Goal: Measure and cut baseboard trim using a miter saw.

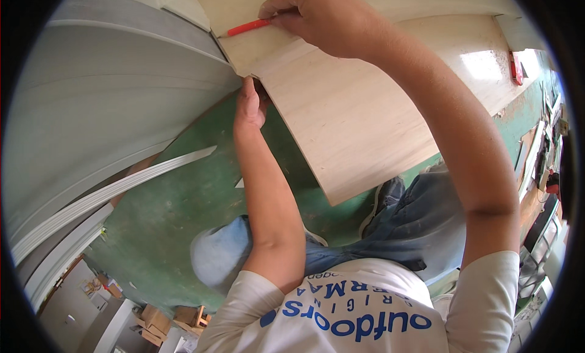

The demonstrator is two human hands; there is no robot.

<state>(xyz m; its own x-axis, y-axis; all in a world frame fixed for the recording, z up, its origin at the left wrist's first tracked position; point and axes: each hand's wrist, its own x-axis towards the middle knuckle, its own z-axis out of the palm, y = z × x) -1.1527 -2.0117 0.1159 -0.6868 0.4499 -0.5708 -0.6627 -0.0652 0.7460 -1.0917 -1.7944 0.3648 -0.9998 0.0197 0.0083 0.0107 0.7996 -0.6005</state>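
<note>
My right hand (317,18) grips a red pencil (247,28) whose tip rests on a pale wooden board (353,115), near the board's upper left edge. My left hand (250,103) presses against the board's lower left corner, where the board meets a large grey panel (122,91). The fingers of the left hand curl under the board's edge and are partly hidden. Both forearms reach up from my white shirt at the bottom of the view.
A green floor (183,219) lies below the board. White strips (109,194) lean at the left. Small wooden blocks (177,319) sit at the bottom left. A second pale board (475,67) extends to the right, with a red tool (516,67) and clutter at the far right.
</note>
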